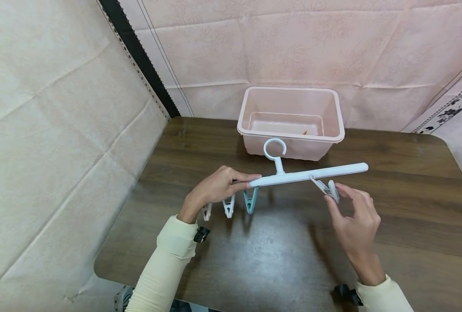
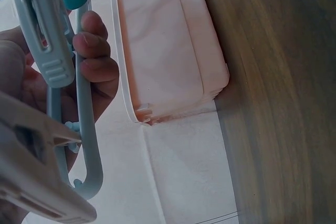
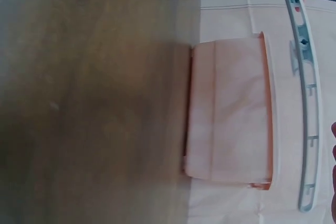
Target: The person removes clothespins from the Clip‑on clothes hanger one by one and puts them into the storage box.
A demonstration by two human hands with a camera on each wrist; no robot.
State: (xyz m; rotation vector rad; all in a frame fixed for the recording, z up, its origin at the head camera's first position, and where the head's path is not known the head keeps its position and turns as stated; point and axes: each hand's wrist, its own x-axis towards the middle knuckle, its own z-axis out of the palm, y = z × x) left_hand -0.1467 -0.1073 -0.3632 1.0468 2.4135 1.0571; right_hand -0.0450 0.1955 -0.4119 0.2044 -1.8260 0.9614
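A pale blue clip hanger [image 1: 320, 172] is held up over the table, its hook pointing upward. My left hand [image 1: 219, 184] grips its left part, with fingers curled around the frame in the left wrist view. Below that side hang a teal clip [image 1: 250, 200], a white clip [image 1: 229, 207] and another pale clip [image 1: 206, 212]. My right hand [image 1: 357, 219] pinches a pale clip [image 1: 326, 189] between thumb and fingers, and its far end meets the bar right of the hook. In the right wrist view the hanger's slotted underside [image 3: 310, 140] shows, with only fingertips at the edge.
A pink plastic bin [image 1: 289, 149] stands at the back of the brown wooden table [image 1: 278, 260], behind the hanger, with a small orange bit inside. Light patterned cloth [image 1: 313, 47] hangs behind and at the left. Black wrist bands [image 1: 201, 234] sit at both cuffs.
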